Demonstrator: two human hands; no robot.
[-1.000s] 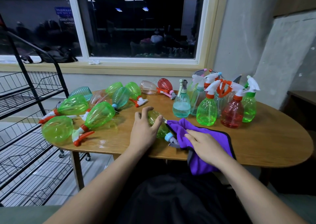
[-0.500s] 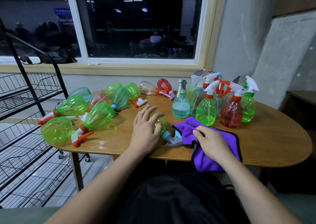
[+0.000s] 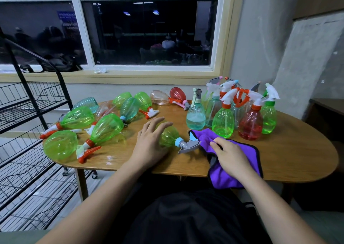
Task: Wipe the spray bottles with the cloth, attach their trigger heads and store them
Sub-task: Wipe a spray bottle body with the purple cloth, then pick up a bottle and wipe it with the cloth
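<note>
A: Head cam: what could go wrong?

B: The green bottle [image 3: 168,136] lies on its side near the table's [image 3: 297,150] front edge. The left hand [image 3: 150,143] has only straight, spread fingers on it, so the round body could roll off.

A: Right hand [image 3: 230,156]?

B: Its fingers are curled into the purple cloth [image 3: 240,178], bunched at the table's front edge, next to the grey trigger head [image 3: 188,145]. Bottle's clear green w/ a blue collar, head attached.

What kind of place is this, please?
Probably a plain indoor workroom at night: a wooden table crowded with spray bottles, a black wire rack beside it, and a dark window behind.
</note>
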